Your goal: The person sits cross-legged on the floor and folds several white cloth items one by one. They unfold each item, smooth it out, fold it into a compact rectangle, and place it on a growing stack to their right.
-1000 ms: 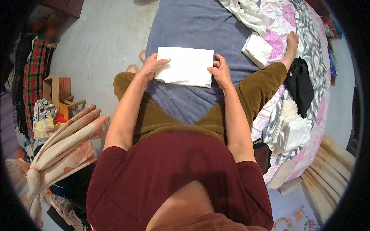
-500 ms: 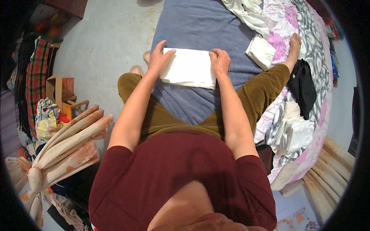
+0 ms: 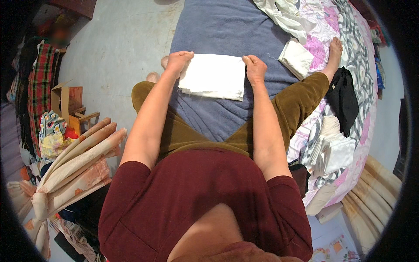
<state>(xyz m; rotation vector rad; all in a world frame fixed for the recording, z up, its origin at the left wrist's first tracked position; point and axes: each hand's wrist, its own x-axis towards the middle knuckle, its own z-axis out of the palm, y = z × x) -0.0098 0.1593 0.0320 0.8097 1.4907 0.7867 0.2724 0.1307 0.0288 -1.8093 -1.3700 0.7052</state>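
A folded white cloth lies as a flat rectangle on the blue-grey blanket, between my legs. My left hand pinches its far left corner between thumb and fingers. At the far right corner, my right hand grips the edge with its fingers curled in. Several layers show along the near edge, with loose threads at the near left. The fingertips under the cloth are partly hidden.
To the right lie a folded white cloth, a crumpled white cloth, black fabric and a stack of folded white cloths on patterned bedding. A tied curtain and a small wooden chair stand at left.
My left hand's spread fingers have closed on the far left corner. My right hand has shifted slightly outward, and the cloth's far edge is now pulled straighter.
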